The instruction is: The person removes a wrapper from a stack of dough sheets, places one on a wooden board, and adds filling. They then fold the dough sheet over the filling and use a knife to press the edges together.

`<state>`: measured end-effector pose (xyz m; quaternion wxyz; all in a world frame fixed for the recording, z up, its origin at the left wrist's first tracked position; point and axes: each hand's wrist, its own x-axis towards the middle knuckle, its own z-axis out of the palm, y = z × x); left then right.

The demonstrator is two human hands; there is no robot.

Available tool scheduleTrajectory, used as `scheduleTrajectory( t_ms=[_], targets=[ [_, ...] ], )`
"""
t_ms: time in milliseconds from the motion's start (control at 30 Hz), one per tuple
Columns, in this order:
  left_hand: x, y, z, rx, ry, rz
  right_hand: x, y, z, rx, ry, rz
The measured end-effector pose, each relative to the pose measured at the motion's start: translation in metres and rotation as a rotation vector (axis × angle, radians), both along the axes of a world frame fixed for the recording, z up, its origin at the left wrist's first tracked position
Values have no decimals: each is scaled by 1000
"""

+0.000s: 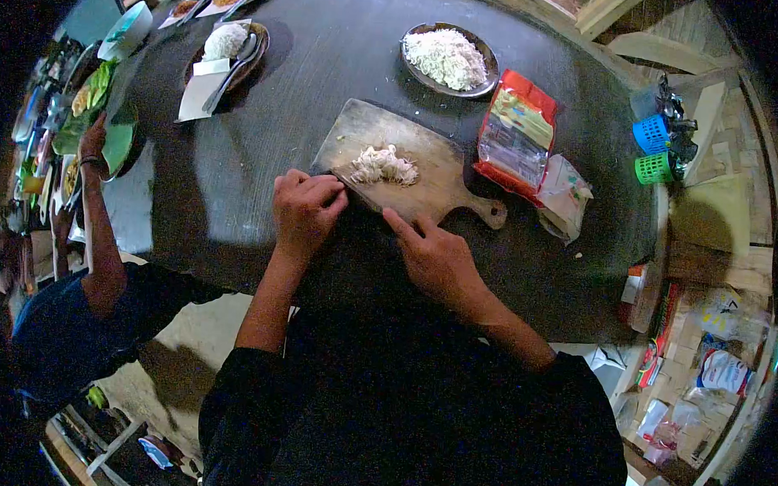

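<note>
A wooden cutting board (443, 172) lies in front of me with a small heap of pale shredded food (385, 166) on it. My left hand (306, 207) is closed at the board's near left corner, its fingertips pinched together; what they pinch is hidden. My right hand (440, 258) is closed by the board's near edge, index finger stretched toward the left. Between the hands runs a thin dark strip along that edge, which looks like a knife blade; the handle is hidden in my right hand. Neither hand touches the heap.
A dark plate of white shreds (447, 59) stands behind the board, a red food packet (517, 132) to its right. Plated rice (226, 42) sits at the back left. At the left, another person's arm (102, 233) reaches to a green leaf-like piece (118, 139). Baskets (653, 166) hang at the right.
</note>
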<state>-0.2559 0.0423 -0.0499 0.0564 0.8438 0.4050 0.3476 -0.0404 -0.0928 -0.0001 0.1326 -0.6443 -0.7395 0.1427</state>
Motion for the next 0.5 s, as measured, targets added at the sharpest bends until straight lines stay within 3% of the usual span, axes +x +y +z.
scheduleTrajectory(
  t_ms=[500],
  targets=[
    [5,-3,7,-13,11,68,1,-26,-5,-50,196,-78]
  ],
)
